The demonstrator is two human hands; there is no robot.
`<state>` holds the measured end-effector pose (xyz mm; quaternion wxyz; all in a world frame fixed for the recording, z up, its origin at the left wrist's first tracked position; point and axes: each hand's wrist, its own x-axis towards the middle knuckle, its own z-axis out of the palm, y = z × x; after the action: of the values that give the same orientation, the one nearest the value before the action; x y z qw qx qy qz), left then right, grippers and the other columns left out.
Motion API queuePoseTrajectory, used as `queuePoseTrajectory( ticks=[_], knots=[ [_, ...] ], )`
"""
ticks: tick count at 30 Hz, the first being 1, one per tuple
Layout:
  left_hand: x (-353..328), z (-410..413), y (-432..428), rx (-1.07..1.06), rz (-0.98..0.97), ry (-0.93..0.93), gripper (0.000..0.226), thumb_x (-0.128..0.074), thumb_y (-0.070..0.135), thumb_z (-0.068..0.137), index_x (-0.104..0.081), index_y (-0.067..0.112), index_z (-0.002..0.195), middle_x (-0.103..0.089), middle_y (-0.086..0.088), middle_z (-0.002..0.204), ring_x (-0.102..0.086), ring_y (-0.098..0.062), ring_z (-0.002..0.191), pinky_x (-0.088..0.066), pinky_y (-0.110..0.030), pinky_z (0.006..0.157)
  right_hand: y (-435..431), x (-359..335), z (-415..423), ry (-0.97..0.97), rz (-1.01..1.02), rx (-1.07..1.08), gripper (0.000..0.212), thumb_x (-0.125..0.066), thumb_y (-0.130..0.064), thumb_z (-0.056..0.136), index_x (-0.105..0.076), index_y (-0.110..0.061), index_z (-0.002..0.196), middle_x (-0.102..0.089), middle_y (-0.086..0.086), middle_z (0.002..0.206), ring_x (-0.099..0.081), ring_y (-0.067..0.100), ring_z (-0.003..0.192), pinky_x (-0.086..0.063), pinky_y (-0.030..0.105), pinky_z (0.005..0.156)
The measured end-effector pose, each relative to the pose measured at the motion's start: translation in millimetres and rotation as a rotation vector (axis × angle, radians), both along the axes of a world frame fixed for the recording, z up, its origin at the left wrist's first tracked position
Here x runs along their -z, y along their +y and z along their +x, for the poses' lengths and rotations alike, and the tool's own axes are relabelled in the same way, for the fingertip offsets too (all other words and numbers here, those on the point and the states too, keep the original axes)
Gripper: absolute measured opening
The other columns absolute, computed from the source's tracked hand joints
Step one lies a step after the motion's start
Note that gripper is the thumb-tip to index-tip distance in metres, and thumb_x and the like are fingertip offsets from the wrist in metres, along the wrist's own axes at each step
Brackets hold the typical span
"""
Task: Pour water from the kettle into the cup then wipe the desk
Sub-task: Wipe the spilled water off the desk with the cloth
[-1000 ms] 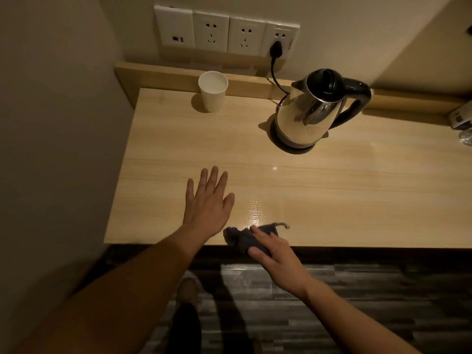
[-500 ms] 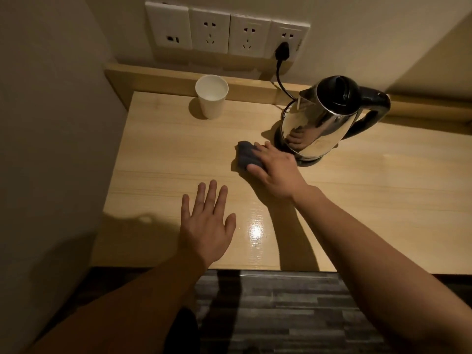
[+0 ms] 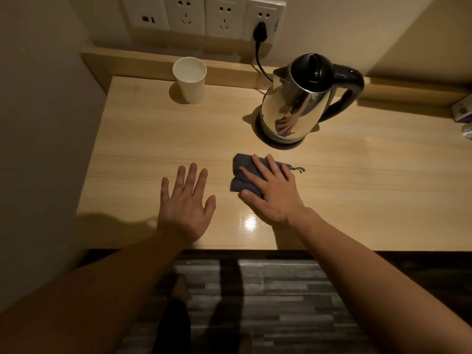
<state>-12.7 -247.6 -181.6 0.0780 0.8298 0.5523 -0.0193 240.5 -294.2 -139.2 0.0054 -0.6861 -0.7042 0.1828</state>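
Desk [image 3: 370, 200]: light wood-grain top, glossy, with a bright glare spot near the front edge between the two wrists. A raised wood ledge runs along the back against the wall.

Kettle [image 3: 293, 108]: polished steel body, black lid and black loop handle pointing right, spout toward the left. It sits upright on its black base at back centre-right. The cord runs up to a plug [image 3: 260, 31] in the rightmost wall socket. The lid is down, so contents can't be seen. The body mirrors the hand and cloth.

Left hand [image 3: 185, 208]: flat on the desk, palm down, fingers spread, holding nothing. It is near the front edge, left of the cloth and apart from it.

Right hand [image 3: 273, 190]: palm down, fingers extended, pressing flat on the cloth rather than curled round it.

Cloth [image 3: 241, 172]: dark blue-grey, folded into a thick pad, with a small hanging loop sticking out on the right. It lies on the desk just in front of the kettle base, not touching it.

Cup [image 3: 190, 80]: white paper cup, upright, back left by the ledge, well apart from the kettle. The inside looks pale; can't tell if there's water in it.
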Motion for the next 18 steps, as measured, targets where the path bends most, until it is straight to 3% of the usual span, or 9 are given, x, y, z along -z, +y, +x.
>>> queuePoseTrajectory(
  ticks=[5,12,16,18],
  knots=[
    [-1.1,-2.2,-1.5,0.007,0.01,-0.03,0.072,-0.011,0.063,0.103,-0.004,0.029,0.166,-0.001,0.0,0.175,0.001,-0.025,0.161,0.002,-0.057,0.126,-49.1,4.1,-9.7,-0.002,-0.005,0.008,0.065,-0.024,-0.074,0.101,-0.016,-0.051,0.162,0.0,-0.009,0.176,0.013,0.024,0.161,0.006,0.052,0.126],
    [-7.1,-1.2,-3.3,0.003,-0.001,-0.04,0.072,-0.015,0.061,0.104,-0.006,0.028,0.166,-0.003,0.0,0.175,0.002,-0.024,0.161,0.0,-0.057,0.127,-109.4,7.8,-26.5,0.059,0.053,0.007,0.061,-0.029,-0.063,0.105,-0.031,-0.038,0.161,-0.009,-0.014,0.172,0.0,0.019,0.162,-0.001,0.046,0.126],
    [-10.4,-1.7,-3.2,0.002,-0.018,-0.046,0.072,-0.016,0.061,0.104,-0.006,0.028,0.167,-0.002,-0.001,0.175,0.004,-0.024,0.161,0.001,-0.057,0.128,-136.8,-5.5,-38.5,0.312,0.006,0.084,0.048,-0.051,-0.046,0.106,-0.046,-0.036,0.153,-0.027,-0.018,0.165,-0.012,0.008,0.16,-0.008,0.038,0.126],
    [-11.8,-1.8,-2.8,0.005,-0.025,-0.049,0.072,-0.016,0.061,0.104,-0.005,0.028,0.167,0.0,0.0,0.175,0.005,-0.023,0.161,0.003,-0.057,0.128,-145.3,-23.1,-40.0,0.578,-0.112,0.203,0.041,-0.057,-0.039,0.105,-0.048,-0.052,0.143,-0.05,-0.02,0.151,-0.037,0.005,0.148,-0.024,0.036,0.121]
  ],
)
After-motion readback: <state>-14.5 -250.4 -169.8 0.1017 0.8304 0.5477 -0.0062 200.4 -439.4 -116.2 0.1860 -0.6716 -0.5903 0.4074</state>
